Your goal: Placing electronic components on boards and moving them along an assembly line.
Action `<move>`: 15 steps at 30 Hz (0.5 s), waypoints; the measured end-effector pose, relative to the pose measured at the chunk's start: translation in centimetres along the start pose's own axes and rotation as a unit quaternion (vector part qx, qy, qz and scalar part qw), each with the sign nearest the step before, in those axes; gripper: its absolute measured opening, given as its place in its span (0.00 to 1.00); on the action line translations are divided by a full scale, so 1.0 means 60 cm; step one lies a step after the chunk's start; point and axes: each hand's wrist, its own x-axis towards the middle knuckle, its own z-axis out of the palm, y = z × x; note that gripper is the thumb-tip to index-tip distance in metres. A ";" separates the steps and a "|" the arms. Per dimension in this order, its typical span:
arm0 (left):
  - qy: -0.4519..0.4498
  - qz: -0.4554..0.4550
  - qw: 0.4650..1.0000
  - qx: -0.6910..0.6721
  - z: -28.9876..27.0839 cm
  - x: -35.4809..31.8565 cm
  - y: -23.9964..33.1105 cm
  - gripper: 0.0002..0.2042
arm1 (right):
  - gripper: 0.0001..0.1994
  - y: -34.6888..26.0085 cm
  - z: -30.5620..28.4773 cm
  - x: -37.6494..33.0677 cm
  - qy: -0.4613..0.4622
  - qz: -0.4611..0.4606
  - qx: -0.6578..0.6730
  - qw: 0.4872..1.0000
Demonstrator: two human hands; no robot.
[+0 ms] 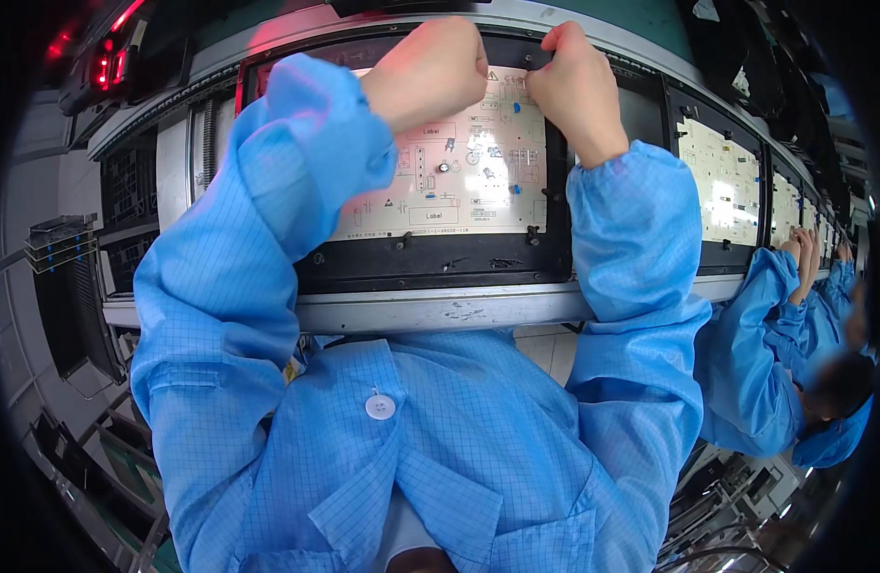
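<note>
A white circuit board (521,212) with printed outlines and a few small components lies in a black carrier frame (402,277) in front of me. My left hand (432,74) is closed over the board's far edge. Its curled fingertips face away, so whatever they hold is hidden. At the far right corner of the same board, my right hand (578,91) is bent with fingers and thumb drawn together in a pinch. Nothing between them can be made out. A small black cylindrical component (444,167) and a blue one (516,190) stand on the board between my forearms.
A metal rail (440,313) runs along the near side of the line. To the right, another white board (719,181) sits in its own carrier. Co-workers in blue sleeves (750,344) work further along. A red-lit device (106,72) and a rack (63,244) stand at the left.
</note>
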 end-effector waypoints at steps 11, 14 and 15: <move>0.035 0.011 0.999 -0.039 0.033 0.059 -0.001 0.07 | 0.07 -0.013 -0.002 -0.111 -0.064 -0.191 0.208 0.957; 0.041 0.022 0.999 -0.025 0.039 0.061 -0.004 0.08 | 0.07 -0.017 0.008 -0.121 -0.060 -0.180 0.205 0.960; 0.045 0.024 0.998 -0.029 0.042 0.062 -0.004 0.08 | 0.07 -0.016 0.009 -0.123 -0.058 -0.170 0.200 0.963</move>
